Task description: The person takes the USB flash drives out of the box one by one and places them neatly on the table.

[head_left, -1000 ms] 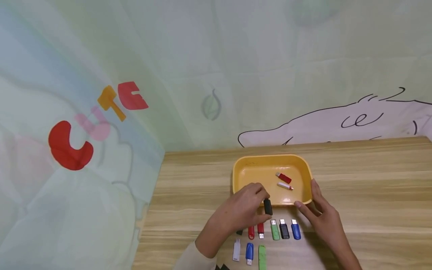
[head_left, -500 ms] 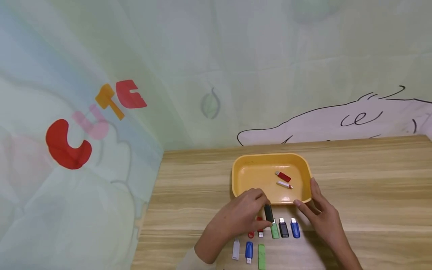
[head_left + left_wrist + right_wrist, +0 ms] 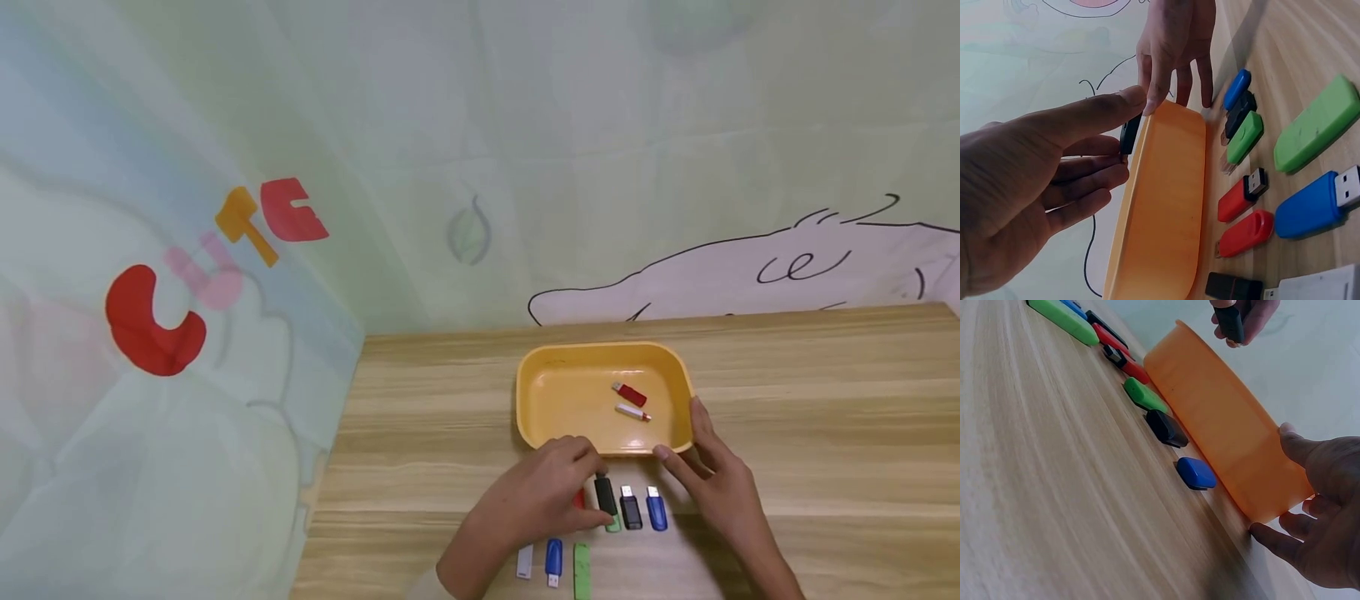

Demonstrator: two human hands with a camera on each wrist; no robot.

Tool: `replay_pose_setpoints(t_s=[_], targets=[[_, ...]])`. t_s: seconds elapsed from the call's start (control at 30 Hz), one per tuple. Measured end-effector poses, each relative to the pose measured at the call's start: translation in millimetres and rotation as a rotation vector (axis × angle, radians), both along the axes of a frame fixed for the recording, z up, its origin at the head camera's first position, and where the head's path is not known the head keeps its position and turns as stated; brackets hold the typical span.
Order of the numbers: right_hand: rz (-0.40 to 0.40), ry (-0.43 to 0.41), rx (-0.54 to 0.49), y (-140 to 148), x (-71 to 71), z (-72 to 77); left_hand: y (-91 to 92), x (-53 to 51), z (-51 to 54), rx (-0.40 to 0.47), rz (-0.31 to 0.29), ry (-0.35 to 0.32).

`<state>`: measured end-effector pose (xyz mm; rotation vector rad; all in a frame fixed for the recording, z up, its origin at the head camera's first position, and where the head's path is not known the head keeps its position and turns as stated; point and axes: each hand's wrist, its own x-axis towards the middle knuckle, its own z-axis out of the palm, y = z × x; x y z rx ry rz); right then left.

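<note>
Between its thumb and fingers my left hand [image 3: 528, 496] pinches a black USB stick [image 3: 604, 493], held up just in front of the yellow-orange plastic tray [image 3: 562, 404]. In the left wrist view the held black stick [image 3: 1129, 135] shows by the tray's rim, partly behind the thumb. My right hand [image 3: 723, 492] holds the tray's near right corner, thumb at the front rim and fingers along the right side. Inside the tray lie a red USB stick [image 3: 632, 395] and a slim white one [image 3: 632, 412]. In the head view, the left hand hides some sticks on the table.
On the wooden table [image 3: 840, 417], a row in front of the tray includes a blue stick [image 3: 657, 510], a dark one [image 3: 631, 510], a green one [image 3: 1245, 136] and red ones [image 3: 1246, 233]. Nearer lie grey [image 3: 524, 562], blue [image 3: 554, 560] and green [image 3: 582, 571] sticks. A printed curtain [image 3: 420, 167] hangs behind.
My left hand has drawn the black USB stick slightly toward me and right, away from the tray's front rim, over the green stick. The right hand and tray look unchanged.
</note>
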<state>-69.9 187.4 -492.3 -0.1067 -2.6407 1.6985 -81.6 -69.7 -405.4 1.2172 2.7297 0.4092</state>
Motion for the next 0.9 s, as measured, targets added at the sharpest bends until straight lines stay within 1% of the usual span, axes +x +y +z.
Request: replay_pose_setpoints(t_s=[0.17, 0.3, 0.37, 0.5, 0.57, 0.67, 0.9], targets=[[0.004, 0.015, -0.012, 0, 0.0, -1.6, -0.1, 3.6, -4.7, 0.017, -0.028, 0.050], [0.003, 0.034, -0.002, -1, -0.3, -1.9, -0.3, 6.0, -7.1, 0.018, -0.044, 0.108], [-0.001, 0.033, 0.000, -1, -0.5, -1.5, -0.2, 7.2, -8.1, 0.014, -0.044, 0.115], [-0.010, 0.020, 0.022, -2, 0.1, -0.8, 0.3, 9.8, -9.6, -0.005, -0.050, 0.091], [-0.014, 0.014, 0.029, -2, 0.2, -0.7, 0.9, 10.8, -10.1, -0.020, -0.051, 0.058], [-0.015, 0.010, 0.038, -2, -0.2, -0.9, 1.2, 11.8, -11.6, -0.037, -0.055, 0.034], [-0.016, 0.000, 0.033, -2, 0.0, -0.2, 1.2, 13.0, -12.7, -0.046, -0.035, -0.018]])
